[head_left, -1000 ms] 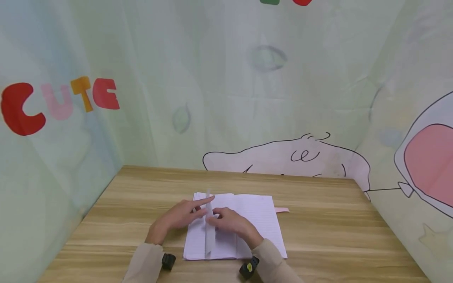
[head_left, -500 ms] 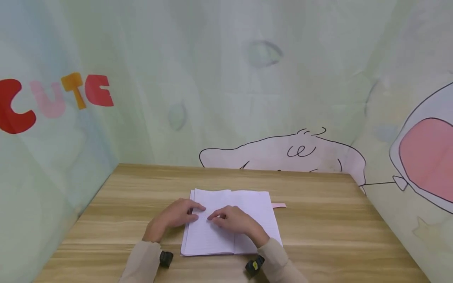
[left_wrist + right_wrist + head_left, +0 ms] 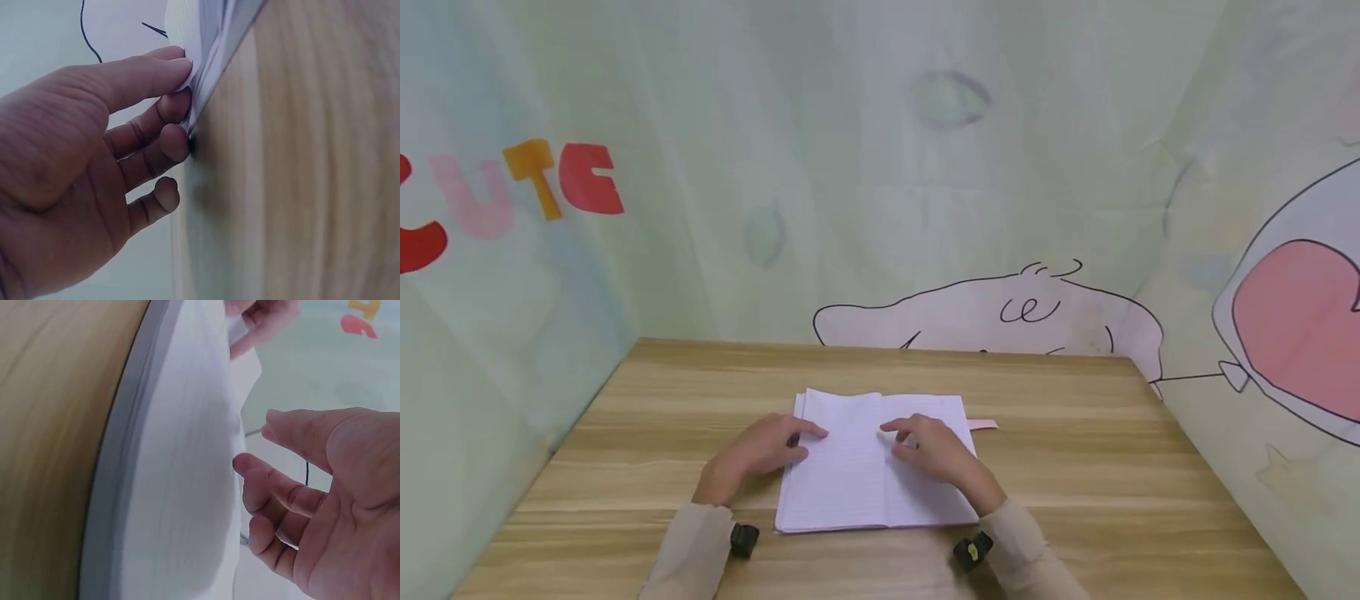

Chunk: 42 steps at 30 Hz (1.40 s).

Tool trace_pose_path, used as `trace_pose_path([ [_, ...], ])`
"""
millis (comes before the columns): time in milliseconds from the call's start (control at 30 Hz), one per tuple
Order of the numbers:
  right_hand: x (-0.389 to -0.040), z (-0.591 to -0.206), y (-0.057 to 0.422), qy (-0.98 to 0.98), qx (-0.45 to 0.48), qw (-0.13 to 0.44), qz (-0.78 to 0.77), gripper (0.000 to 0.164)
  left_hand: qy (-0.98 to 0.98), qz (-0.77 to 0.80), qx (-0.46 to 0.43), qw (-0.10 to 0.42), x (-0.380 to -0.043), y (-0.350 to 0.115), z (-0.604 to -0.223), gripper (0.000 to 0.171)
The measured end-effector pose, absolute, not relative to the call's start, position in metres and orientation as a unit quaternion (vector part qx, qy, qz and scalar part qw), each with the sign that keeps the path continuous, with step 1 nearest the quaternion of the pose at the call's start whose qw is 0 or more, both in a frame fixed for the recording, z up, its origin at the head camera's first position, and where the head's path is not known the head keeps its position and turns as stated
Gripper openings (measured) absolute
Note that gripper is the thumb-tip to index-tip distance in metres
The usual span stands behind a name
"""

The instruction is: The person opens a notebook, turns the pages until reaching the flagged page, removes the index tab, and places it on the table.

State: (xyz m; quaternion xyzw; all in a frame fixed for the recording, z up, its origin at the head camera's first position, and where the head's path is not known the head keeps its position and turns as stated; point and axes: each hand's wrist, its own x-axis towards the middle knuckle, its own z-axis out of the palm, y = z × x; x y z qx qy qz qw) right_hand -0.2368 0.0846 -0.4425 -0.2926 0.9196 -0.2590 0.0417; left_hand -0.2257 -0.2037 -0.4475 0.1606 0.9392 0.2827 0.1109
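Observation:
An open notebook [image 3: 850, 492] with white lined pages lies on the wooden table. My left hand [image 3: 767, 446] rests at its left edge, with the index finger stretched over the left page. In the left wrist view, the thumb and fingertips of that hand [image 3: 94, 150] touch the edges of the pages. Over the right page, near the centre fold, is my right hand [image 3: 936, 450], with its index finger extended and nothing held. The right wrist view shows a fingertip of this hand [image 3: 325, 487] at the page surface, the thumb standing apart.
A pink ribbon or tab [image 3: 983, 425] sticks out from the notebook's right side. The wooden table [image 3: 1075, 467] meets a printed curtain [image 3: 737, 208] at the back and sides. Each wrist wears a small black device [image 3: 744, 541].
An upright page has come down flat onto the left side. My right hand has slid rightward, from the left page to near the fold. My left hand has stayed at the left edge.

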Motion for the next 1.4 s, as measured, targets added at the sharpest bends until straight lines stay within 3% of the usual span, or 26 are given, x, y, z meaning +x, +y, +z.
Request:
trace_pose_path([
  [367,-0.235,-0.451,0.129,0.946,-0.248,0.033,-0.207,0.047,0.936,0.29,0.16,0.12,-0.224,-0.205,-0.446,0.034],
  [633,-0.227,-0.456,0.157,0.956,-0.157,0.055,-0.242,0.083,0.933,0.294,0.16,0.134,-0.224,-0.204,-0.447,0.036],
  [767,-0.226,-0.458,0.165,0.958,-0.131,0.074,-0.245,0.094,0.934,0.29,0.161,0.132,-0.223,-0.206,-0.446,0.038],
  [1133,-0.229,-0.461,0.17,0.955,-0.156,0.099,-0.234,0.09,0.934,0.293,0.143,0.144,-0.219,-0.208,-0.448,0.039],
  [1400,-0.221,-0.455,0.164,0.959,-0.165,0.073,-0.218,0.077,0.932,0.303,0.135,0.145,-0.213,-0.205,-0.445,0.039],
])
